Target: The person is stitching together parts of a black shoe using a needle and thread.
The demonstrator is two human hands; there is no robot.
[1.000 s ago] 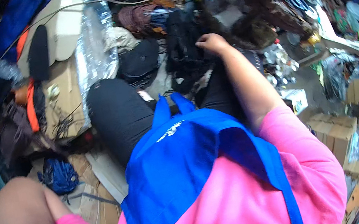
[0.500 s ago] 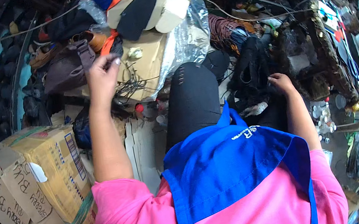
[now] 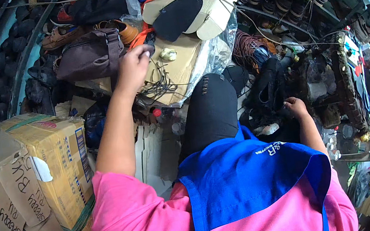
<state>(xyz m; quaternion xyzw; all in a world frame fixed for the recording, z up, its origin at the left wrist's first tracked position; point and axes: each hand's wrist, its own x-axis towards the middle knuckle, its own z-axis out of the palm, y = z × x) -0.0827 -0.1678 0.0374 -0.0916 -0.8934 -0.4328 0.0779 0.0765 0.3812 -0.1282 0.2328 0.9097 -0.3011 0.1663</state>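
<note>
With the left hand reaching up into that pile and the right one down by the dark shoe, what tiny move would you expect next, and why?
Probably the left hand closes on the small dark thing at its fingertips and lifts it off the cardboard box. The hand is stretched out over tangled cords, fingers curled at that spot, while the right hand rests on the dark shoe on the lap, seemingly waiting.

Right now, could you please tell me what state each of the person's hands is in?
Left hand: fingers curled at the orange strap; a firm hold cannot be told.
Right hand: closed on the black shoe.
</note>
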